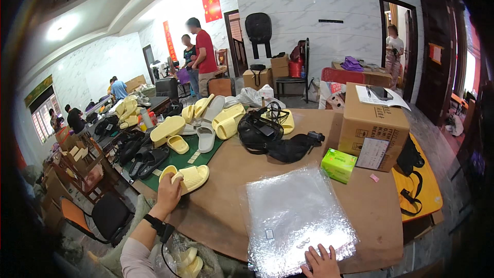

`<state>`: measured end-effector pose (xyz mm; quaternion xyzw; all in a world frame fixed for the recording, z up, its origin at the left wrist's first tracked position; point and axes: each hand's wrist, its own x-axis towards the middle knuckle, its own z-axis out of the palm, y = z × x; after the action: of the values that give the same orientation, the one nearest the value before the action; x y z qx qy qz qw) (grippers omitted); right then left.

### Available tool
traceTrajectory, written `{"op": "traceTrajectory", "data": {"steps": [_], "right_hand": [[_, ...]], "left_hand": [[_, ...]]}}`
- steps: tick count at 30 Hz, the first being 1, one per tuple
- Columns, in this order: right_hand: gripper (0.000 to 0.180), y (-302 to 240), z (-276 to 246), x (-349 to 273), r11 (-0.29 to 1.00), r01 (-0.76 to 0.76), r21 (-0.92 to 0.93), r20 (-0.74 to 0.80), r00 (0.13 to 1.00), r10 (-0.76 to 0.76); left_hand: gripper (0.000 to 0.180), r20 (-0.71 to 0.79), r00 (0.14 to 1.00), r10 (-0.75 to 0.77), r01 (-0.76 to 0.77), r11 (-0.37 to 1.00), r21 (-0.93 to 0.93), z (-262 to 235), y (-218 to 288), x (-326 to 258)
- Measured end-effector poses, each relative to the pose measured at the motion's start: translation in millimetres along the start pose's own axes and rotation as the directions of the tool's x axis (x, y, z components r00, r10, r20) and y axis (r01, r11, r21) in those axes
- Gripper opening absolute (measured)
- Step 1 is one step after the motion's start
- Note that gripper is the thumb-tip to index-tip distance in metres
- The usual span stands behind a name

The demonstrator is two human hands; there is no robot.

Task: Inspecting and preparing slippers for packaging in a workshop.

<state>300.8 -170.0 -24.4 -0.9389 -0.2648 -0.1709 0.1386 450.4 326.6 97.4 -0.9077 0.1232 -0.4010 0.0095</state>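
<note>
My left hand (170, 189) is closed on a pale yellow slipper (192, 179) at the table's left front; a second yellow strap shows beside its fingers. My right hand (322, 263) lies with fingers spread on a stack of clear plastic bags (296, 216) near the front edge. Beyond my left hand, more yellow slippers (168, 129) and a grey slipper (206, 139) lie on a green mat (190, 160). Black slippers (149, 161) sit at the mat's left side.
A cardboard box (373, 128) stands at the right, with a phone (381, 93) on top. Beside it is a green tissue pack (338, 164). A black bag (278, 141) lies on the far side. Below the left edge, a plastic bag holds yellow slippers (190, 266). People (205, 51) stand farther back.
</note>
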Motion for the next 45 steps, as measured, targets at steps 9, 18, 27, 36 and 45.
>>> {"op": "traceTrajectory", "data": {"steps": [9,18,27,36,45], "right_hand": [[0.043,4.4,4.6,-5.3,1.0,0.021,0.016,-0.01,1.0,-0.021],[0.043,7.1,6.2,-8.9,0.999,0.019,0.028,-0.024,1.0,-0.019],[0.045,8.0,17.2,-5.4,0.999,0.035,-0.038,-0.071,0.997,-0.038],[0.046,3.9,12.4,-11.5,1.0,0.017,-0.023,-0.035,0.999,-0.018],[0.059,9.2,21.2,-15.6,1.0,-0.02,0.017,0.082,0.996,0.019]], "left_hand": [[0.022,-0.187,0.981,-0.044,0.053,0.998,0.043,-80.4,38.1,40.8],[0.023,-0.45,0.892,-0.051,-0.014,0.99,-0.139,-173.7,153.6,95.6],[0.04,-0.531,0.821,0.209,-0.38,0.894,-0.236,-169.7,249.4,104.6],[0.041,-0.401,0.755,0.52,-0.655,0.627,-0.421,-106.9,288.9,69.5],[0.034,-0.418,0.273,0.867,-0.948,0.168,-0.272,-72.1,308.5,-25.0]]}}
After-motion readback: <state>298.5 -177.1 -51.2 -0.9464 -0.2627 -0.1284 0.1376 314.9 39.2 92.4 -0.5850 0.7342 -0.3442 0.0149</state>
